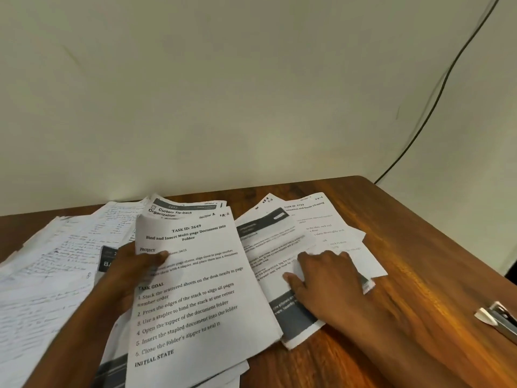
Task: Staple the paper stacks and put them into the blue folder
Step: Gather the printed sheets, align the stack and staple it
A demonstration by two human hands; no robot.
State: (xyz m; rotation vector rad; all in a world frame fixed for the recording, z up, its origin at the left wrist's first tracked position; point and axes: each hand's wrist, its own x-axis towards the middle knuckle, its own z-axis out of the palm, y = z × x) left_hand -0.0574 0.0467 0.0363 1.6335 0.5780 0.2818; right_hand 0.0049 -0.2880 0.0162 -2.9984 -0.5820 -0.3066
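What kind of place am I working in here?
Probably an office or study desk: a brown wooden table against a plain wall, loose printed white sheets, handwritten pages and a silver metal stapler.

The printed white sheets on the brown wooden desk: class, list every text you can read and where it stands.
"TASK ID: 3649": white top sheet gripped by the left hand
"Bind and Insert Multi-page Document into Folder": same sheet
"TASK GOAL", "INITIAL STATE": same sheet
"Curtain Tie-back Organization": sheet behind it
"TASK ID 2723": right-hand sheets under the right hand
Handwritten pages: unreadable

Two hands (pixel 134 273), one stapler (pixel 498 317), many loose sheets (pixel 195 289)
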